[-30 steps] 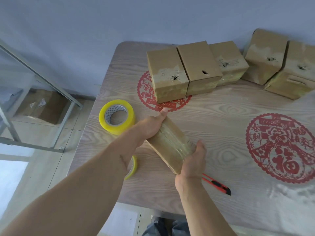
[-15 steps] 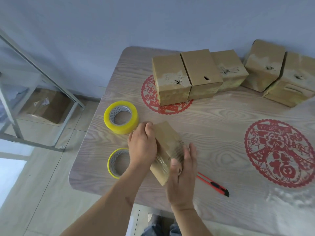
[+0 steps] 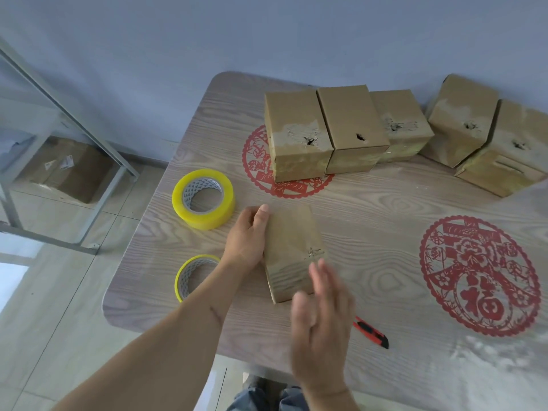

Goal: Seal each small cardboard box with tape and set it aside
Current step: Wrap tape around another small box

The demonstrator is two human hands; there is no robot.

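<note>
one box under my left hand, gripping its side; right hand loose, blurred; i'd say set aside next.

1 head-worn wide-angle view looks forward and steeply down, close over the table near edge

Soft, even daylight fills the scene, brightest at the lower left of the frame, perhaps from a doorway. Shadows are faint. The right hand is smeared by motion blur. Wide-angle distortion bends the table edges toward the frame's borders.
</note>
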